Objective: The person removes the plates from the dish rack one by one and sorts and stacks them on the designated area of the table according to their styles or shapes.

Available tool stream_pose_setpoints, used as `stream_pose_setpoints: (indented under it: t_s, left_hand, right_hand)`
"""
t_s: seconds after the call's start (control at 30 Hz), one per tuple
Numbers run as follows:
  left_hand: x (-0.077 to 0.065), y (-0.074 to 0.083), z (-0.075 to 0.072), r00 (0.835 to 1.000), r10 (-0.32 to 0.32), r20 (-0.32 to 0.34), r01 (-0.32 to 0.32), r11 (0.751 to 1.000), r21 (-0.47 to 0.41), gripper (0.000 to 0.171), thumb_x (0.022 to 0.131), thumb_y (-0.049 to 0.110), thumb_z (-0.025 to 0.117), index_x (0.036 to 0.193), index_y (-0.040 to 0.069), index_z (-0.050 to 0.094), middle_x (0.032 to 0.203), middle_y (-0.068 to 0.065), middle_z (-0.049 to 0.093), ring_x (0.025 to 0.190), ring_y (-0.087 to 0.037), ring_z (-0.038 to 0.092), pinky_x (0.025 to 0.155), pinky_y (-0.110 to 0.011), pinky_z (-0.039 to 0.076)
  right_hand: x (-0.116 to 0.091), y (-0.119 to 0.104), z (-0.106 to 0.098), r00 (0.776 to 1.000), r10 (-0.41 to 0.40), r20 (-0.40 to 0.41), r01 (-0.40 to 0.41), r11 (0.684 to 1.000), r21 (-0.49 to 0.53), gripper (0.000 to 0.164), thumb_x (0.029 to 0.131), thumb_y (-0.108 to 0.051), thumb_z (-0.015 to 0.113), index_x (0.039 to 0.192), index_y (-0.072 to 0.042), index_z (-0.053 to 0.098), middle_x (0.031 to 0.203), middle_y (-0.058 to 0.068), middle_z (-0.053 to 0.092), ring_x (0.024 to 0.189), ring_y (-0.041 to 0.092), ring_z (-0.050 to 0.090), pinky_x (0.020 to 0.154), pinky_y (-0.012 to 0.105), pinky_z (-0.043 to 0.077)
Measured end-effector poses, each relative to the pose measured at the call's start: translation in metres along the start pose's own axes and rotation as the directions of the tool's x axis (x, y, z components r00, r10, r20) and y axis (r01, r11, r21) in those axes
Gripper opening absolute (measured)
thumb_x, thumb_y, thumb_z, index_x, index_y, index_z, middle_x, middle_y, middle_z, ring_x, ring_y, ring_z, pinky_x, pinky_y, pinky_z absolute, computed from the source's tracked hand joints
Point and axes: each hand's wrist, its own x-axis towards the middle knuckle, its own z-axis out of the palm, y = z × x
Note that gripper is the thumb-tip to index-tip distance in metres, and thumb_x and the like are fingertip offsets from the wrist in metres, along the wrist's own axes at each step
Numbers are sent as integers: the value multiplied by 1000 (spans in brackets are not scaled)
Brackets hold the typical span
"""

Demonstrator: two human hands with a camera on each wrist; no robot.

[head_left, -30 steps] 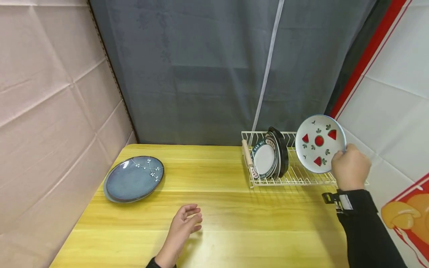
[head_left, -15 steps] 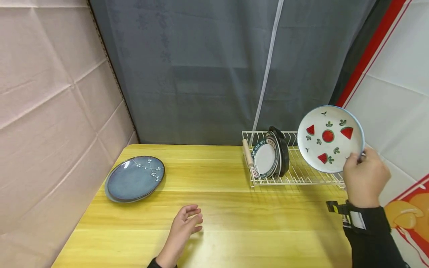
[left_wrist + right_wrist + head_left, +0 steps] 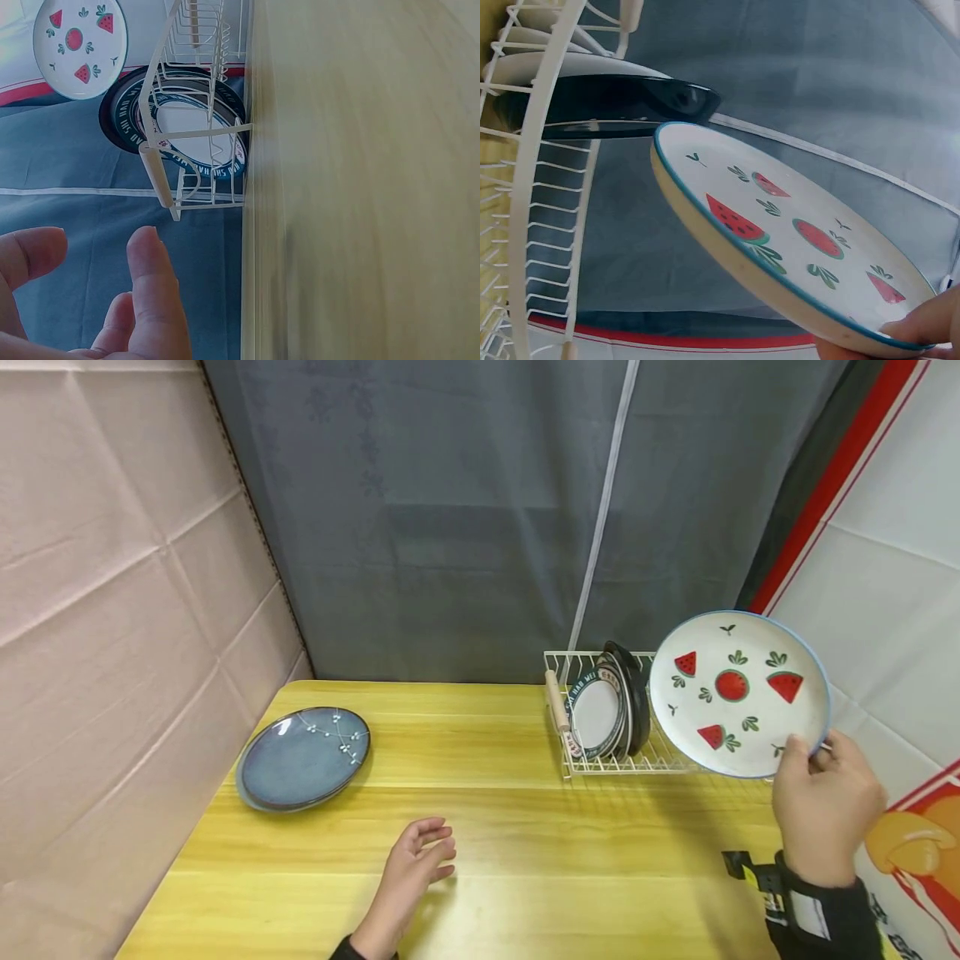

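My right hand (image 3: pixel 828 806) pinches the rim of a white plate (image 3: pixel 738 693) with a blue edge and painted watermelon slices, thumb on its face. The plate is tilted up in front of the right part of a cream wire dish rack (image 3: pixel 567 767). In the right wrist view the plate's face (image 3: pixel 810 225) shows at a slant, with a dark dish (image 3: pixel 630 105) standing in the rack beyond it. My left hand (image 3: pixel 411 877) holds nothing, fingers loosely bent above the wooden table, and the left wrist view shows its fingers (image 3: pixel 154 285) apart.
Two stacked blue-grey plates (image 3: pixel 303 760) lie at the table's left. Standing in the rack's left end are white plates with lettered rims (image 3: pixel 596 718) and a black dish (image 3: pixel 640 702). A grey curtain (image 3: pixel 450 527) hangs behind the table (image 3: pixel 480 827).
The watermelon plate has come away from the rack toward me, first up and right, then a little down, in my right hand's grip. My left hand has stayed where it was.
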Motion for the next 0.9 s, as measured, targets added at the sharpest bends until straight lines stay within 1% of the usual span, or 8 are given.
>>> stream_pose_setpoints:
  t_s: [0.1,0.17,0.23,0.3,0.47,0.6,0.83,0.9]
  left_hand:
    - [0,1,1,1000,-16,2,16,1000,-3,59,112,16,68,159,-10,45,155,-33,60,120,-26,73,99,-43,70]
    - [1,1,1,1000,-21,1,21,1000,-6,59,112,16,68,159,-10,45,155,-33,60,121,-27,73,99,-43,70]
    - [2,1,2,1000,-22,-3,22,1000,-6,59,111,16,69,159,-10,46,154,-33,60,122,-28,72,98,-43,70]
    - [3,1,3,1000,-17,-9,17,1000,-5,59,109,14,70,158,-10,46,152,-33,61,120,-27,73,97,-44,70]
    - [4,1,5,1000,-20,-24,20,1000,-12,58,109,13,71,157,-11,48,151,-34,63,117,-25,73,96,-45,70]
    - [4,1,6,999,-26,-30,25,1000,-15,57,109,13,70,157,-10,48,151,-33,63,116,-25,74,97,-44,70]
    - [2,2,5,1000,-23,-16,23,1000,-12,58,109,13,70,157,-11,48,151,-34,62,116,-25,73,96,-43,70]
    - [2,-1,4,1000,-5,-3,5,1000,-15,60,108,14,72,156,-12,47,150,-34,62,116,-26,73,95,-43,70]
  right_hand:
    - [-3,-2,-6,999,38,-15,-37,998,43,33,104,-9,69,128,13,78,98,-30,77,76,-40,45,76,-7,36]
    - [-6,-5,-9,999,42,-13,-41,997,61,34,104,-9,69,128,13,78,102,-30,77,77,-39,48,77,-9,39]
    - [-10,-9,-12,999,50,-4,-49,996,70,34,105,-9,69,130,13,77,116,2,83,79,-39,49,76,-9,41]
    - [-15,-12,-14,998,69,10,-69,993,97,34,104,-6,70,130,14,77,112,3,84,78,-39,50,75,-10,42]
    - [-25,-17,-16,988,119,103,-135,976,173,35,102,1,70,133,15,75,82,-55,53,74,-34,56,71,-7,47]
    - [-34,-21,-13,965,139,221,-175,973,152,38,103,4,69,139,17,71,108,-6,83,75,-35,55,70,-5,48]
    - [-56,-20,1,896,180,406,-266,950,165,38,104,8,70,141,18,67,102,6,86,74,-27,63,65,2,55]
    - [-64,-19,6,870,183,457,-283,946,159,39,105,8,69,142,21,65,116,31,80,73,-26,63,65,3,57]
